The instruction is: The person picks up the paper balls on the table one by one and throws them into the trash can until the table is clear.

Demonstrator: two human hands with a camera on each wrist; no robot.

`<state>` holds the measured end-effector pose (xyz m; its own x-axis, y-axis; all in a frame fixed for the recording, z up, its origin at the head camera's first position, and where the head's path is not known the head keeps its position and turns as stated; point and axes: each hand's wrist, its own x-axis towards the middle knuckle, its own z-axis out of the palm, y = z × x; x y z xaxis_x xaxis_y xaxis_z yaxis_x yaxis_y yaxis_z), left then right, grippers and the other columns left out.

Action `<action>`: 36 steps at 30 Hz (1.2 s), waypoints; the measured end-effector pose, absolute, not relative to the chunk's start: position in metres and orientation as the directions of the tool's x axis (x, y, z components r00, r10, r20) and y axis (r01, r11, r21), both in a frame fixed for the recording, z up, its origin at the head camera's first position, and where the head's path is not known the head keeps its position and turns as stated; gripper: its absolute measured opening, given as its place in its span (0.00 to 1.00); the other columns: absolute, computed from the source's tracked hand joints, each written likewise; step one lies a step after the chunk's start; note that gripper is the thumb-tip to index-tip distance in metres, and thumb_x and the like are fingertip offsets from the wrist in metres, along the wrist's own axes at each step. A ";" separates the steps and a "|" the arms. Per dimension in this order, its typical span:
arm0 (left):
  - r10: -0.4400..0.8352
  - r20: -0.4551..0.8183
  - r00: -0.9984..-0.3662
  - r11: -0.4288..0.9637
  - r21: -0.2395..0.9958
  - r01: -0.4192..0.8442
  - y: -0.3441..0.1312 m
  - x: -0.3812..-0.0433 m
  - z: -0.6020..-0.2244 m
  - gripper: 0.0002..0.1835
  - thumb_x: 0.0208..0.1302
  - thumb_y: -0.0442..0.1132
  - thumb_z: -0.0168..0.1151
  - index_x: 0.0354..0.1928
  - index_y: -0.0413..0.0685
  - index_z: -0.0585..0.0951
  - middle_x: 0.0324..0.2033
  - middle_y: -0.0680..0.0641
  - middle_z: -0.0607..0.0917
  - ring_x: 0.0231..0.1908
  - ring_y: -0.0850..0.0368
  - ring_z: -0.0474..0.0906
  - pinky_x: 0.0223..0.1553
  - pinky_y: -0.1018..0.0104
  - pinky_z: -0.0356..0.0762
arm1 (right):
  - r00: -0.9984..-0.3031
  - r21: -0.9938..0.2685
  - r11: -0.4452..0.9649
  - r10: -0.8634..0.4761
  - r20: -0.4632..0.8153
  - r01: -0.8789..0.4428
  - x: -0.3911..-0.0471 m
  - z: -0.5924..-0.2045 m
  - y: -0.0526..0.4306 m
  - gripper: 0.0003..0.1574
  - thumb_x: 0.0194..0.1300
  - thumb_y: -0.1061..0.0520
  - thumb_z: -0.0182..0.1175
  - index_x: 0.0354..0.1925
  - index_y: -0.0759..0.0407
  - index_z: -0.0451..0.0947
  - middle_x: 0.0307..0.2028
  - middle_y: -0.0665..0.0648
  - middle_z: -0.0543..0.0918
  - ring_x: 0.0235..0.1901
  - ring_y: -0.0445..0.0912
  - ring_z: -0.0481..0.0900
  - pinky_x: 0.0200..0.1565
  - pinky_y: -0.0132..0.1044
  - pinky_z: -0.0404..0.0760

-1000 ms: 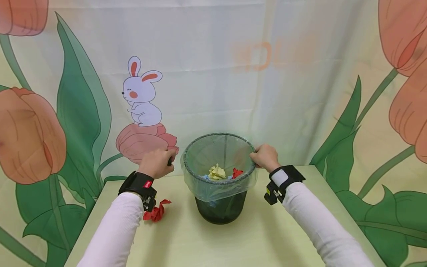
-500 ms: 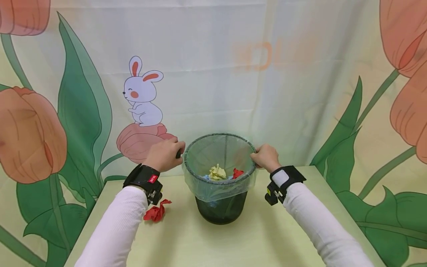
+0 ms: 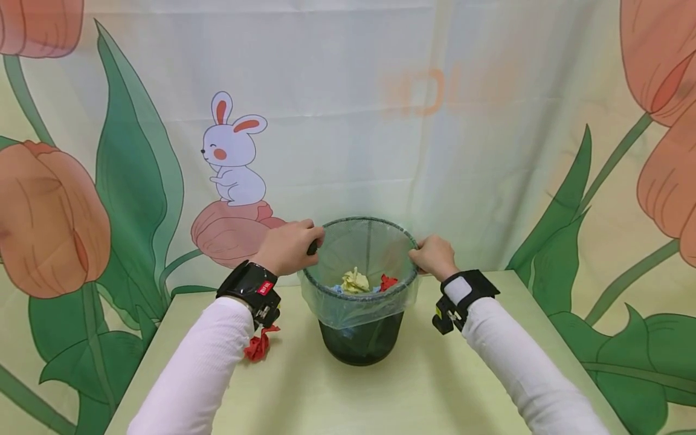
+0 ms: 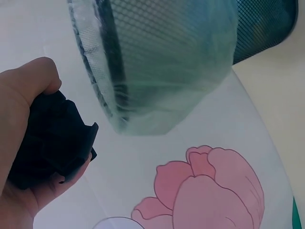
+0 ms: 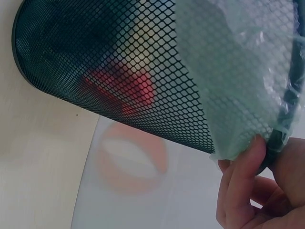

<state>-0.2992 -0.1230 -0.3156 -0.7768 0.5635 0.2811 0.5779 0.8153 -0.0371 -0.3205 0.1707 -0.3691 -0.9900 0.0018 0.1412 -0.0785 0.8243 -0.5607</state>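
A black mesh wastebasket [image 3: 360, 344] lined with a thin translucent bag [image 3: 348, 311] stands upright on the table. Inside lie a crumpled yellow paper ball [image 3: 354, 281], a red one [image 3: 388, 282] and some blue paper. My left hand [image 3: 290, 246] is at the left side of the rim, gripping a crumpled black paper ball [image 4: 52, 138]; the left wrist view shows it just outside the bag-covered rim. With thumb and fingers, my right hand [image 5: 252, 186] pinches the rim and the folded-over bag on the right side.
A crumpled red paper ball [image 3: 258, 347] lies on the pale table [image 3: 348, 402], left of the basket and partly behind the left wrist strap [image 3: 250, 287]. Behind the table hangs a printed cloth [image 3: 348, 121] with tulips and a rabbit.
My left hand has moved right and slightly up with the black paper ball, from beside the basket to its left rim. The right hand and the basket stay in place.
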 end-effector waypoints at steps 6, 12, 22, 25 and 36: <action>0.594 0.286 -0.752 0.794 -0.057 0.606 -0.111 -0.300 -0.312 0.06 0.54 0.37 0.59 0.35 0.51 0.77 0.30 0.51 0.74 0.29 0.55 0.70 0.24 0.63 0.69 | -0.990 -0.567 0.820 0.003 0.143 -0.079 -0.321 -0.368 0.171 0.26 0.54 0.61 0.52 0.05 0.50 0.54 0.05 0.46 0.59 0.09 0.40 0.72 0.13 0.29 0.58; 0.639 0.302 -0.707 0.754 -0.064 0.654 -0.098 -0.300 -0.315 0.06 0.53 0.36 0.60 0.33 0.51 0.75 0.29 0.50 0.73 0.29 0.54 0.69 0.26 0.64 0.68 | -0.990 -0.563 0.823 0.002 0.143 -0.080 -0.322 -0.368 0.171 0.26 0.54 0.61 0.52 0.06 0.50 0.54 0.05 0.46 0.59 0.09 0.40 0.73 0.13 0.29 0.60; 0.676 0.273 -0.684 0.723 -0.067 0.688 -0.079 -0.294 -0.309 0.09 0.54 0.39 0.62 0.39 0.53 0.77 0.36 0.50 0.76 0.32 0.55 0.72 0.25 0.63 0.73 | -0.990 -0.558 0.826 -0.005 0.143 -0.085 -0.322 -0.368 0.171 0.26 0.55 0.60 0.52 0.06 0.50 0.55 0.05 0.46 0.59 0.09 0.40 0.72 0.14 0.30 0.62; 0.687 0.260 -0.678 0.714 -0.072 0.696 -0.074 -0.292 -0.307 0.11 0.54 0.40 0.60 0.41 0.54 0.77 0.38 0.50 0.77 0.33 0.56 0.72 0.26 0.63 0.73 | -0.989 -0.558 0.825 -0.005 0.145 -0.086 -0.322 -0.368 0.171 0.26 0.54 0.60 0.52 0.06 0.50 0.55 0.05 0.46 0.59 0.09 0.39 0.72 0.13 0.30 0.62; 0.694 0.276 -0.665 0.696 -0.023 0.718 -0.064 -0.294 -0.309 0.21 0.55 0.43 0.58 0.53 0.56 0.73 0.43 0.52 0.76 0.33 0.60 0.72 0.25 0.66 0.72 | -0.991 -0.565 0.821 0.000 0.137 -0.078 -0.321 -0.369 0.171 0.26 0.54 0.60 0.52 0.06 0.50 0.54 0.05 0.46 0.57 0.09 0.40 0.71 0.14 0.30 0.65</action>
